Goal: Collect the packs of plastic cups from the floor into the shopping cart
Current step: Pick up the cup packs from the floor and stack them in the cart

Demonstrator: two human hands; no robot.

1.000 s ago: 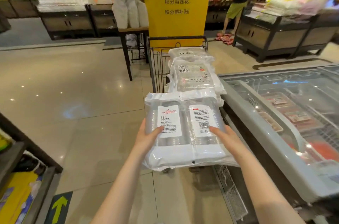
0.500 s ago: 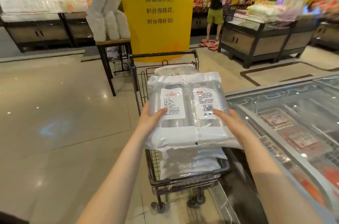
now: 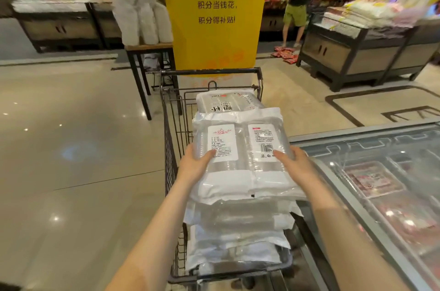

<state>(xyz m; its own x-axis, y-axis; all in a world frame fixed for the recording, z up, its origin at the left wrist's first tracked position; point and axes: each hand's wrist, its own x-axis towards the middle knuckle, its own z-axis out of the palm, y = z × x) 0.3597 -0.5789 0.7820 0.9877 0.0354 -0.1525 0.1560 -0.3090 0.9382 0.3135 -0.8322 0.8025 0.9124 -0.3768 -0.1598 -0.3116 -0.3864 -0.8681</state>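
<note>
Left hand [image 3: 195, 166] clamps the left edge of the top pack [image 3: 240, 155]: thumb over the label face, fingers hidden underneath, so we read it as wrapped around the edge. Right hand [image 3: 294, 164] mirrors that on the right edge, thumb beside the barcode label. Both hands have hold of this one pack.

The pack sits over the shopping cart [image 3: 170, 147], on or just above the stack of packs [image 3: 238, 231] already in the basket; we can't tell whether it's touching yet. Another pack [image 3: 226, 103] lies at the far end of the cart.

Handling, our read:
- Light: nested clear cups in thin film.
- Two cup columns side by side give stiffness along the length; the loose white film at the ends is floppy, no good as a grip.
- Film looks glossy, likely slick, so the stack could slide.
- Cups probably crush under a hard squeeze, so hold the long edges over the columns and keep pressure moderate.

Freezer chest [image 3: 381, 183] stands just right of the cart.
</note>
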